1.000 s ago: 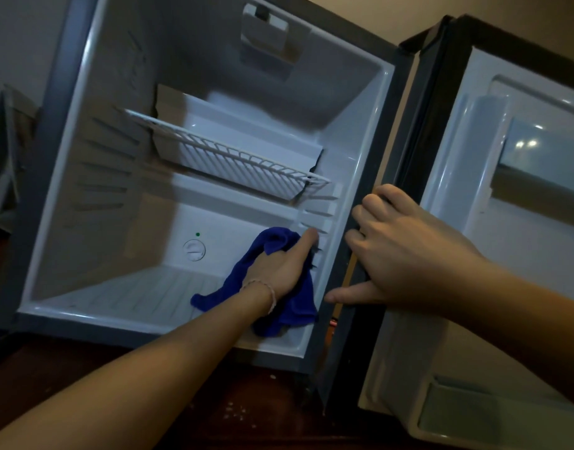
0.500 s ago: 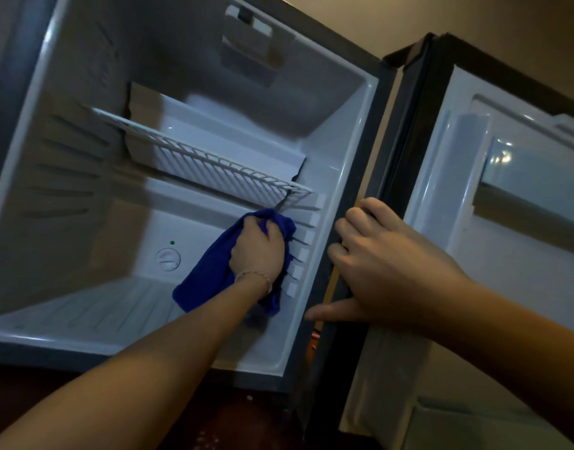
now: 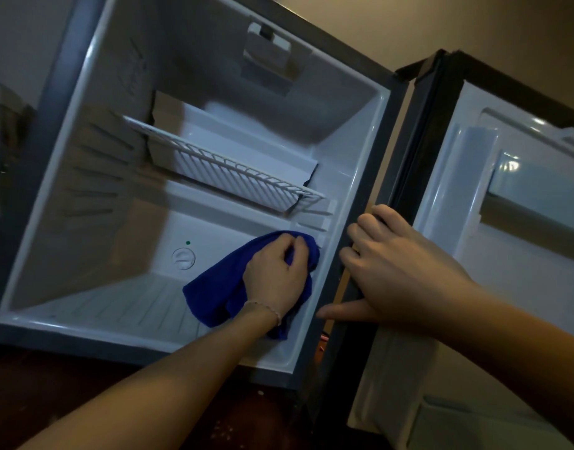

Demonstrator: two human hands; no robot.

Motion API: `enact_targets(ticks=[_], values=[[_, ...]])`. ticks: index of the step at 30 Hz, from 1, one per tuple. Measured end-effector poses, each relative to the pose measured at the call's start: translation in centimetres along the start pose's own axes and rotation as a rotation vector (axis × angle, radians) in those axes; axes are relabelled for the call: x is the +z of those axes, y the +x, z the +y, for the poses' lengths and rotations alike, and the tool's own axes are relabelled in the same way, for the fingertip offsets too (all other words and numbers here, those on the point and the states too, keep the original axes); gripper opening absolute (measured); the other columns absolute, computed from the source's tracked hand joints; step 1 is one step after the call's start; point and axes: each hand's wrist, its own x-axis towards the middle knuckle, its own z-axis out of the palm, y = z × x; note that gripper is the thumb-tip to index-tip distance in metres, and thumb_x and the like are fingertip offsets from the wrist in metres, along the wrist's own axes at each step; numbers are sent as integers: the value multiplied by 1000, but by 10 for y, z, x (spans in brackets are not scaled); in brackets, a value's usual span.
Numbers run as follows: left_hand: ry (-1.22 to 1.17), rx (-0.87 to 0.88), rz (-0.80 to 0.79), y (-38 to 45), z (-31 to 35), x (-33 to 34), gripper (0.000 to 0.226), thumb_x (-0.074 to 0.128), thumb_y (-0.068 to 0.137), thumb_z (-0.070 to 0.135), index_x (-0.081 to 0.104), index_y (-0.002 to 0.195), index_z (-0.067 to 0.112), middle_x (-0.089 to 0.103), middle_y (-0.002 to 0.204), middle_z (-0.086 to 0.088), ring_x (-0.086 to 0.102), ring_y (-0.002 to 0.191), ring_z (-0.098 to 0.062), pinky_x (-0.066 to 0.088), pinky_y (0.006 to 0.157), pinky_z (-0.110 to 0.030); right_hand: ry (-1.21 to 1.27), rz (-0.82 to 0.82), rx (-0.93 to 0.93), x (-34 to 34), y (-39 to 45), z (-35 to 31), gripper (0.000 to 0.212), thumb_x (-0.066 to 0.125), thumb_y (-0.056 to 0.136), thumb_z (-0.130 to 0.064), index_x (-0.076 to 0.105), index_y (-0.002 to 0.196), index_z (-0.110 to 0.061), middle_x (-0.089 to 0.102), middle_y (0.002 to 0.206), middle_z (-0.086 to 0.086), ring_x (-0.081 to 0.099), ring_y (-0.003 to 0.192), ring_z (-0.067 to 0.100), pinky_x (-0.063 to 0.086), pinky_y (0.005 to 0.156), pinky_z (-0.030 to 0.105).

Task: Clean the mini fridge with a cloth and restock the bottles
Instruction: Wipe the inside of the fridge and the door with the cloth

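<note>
My left hand (image 3: 274,274) curls its fingers around the dark blue cloth (image 3: 214,293), pressing it against the white mini fridge's (image 3: 94,203) right inner wall; my right hand (image 3: 396,271) grips the fridge's dark right edge.

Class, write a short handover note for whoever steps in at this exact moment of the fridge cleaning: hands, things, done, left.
Left hand grips the blue cloth against the mini fridge's inner right wall, low down below the wire shelf.
Right hand grips the fridge's front right edge, beside the open door.
Done: fridge emptied, wiping under way.
Left: how much is wiped cannot be told; finish, then restock. No bottles in view.
</note>
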Motion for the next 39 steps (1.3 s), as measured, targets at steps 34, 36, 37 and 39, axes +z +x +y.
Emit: enact_targets(ticks=[34,36,37,39], values=[[126,-515,-94,-8,-27,12,46,36,93,61,58,80,23,67,88,-3,61,82,-26,47,72,-36,-24,92,13,7,2,-1,115,-6,76,-92,64,117,-11,58,124,13,45,123,31,18,115,49],[86,-493,-82,-19,-14,5,46,39,93,60,51,72,21,65,81,-1,60,79,-25,46,71,-36,-20,100,15,8,2,-1,114,-5,77,-92,64,115,-10,58,122,12,46,122,31,18,115,49],[66,-479,-71,-25,-8,2,48,40,92,61,50,71,19,63,77,0,59,77,-24,46,70,-36,-19,107,16,8,2,0,113,-5,78,-92,64,113,-10,59,121,13,47,121,31,19,115,49],[33,-446,-43,-36,-1,-2,50,43,90,63,51,74,16,62,71,3,58,72,-21,47,68,-36,-26,119,14,9,1,0,112,-4,78,-92,65,108,-10,60,117,12,48,117,30,21,113,49]])
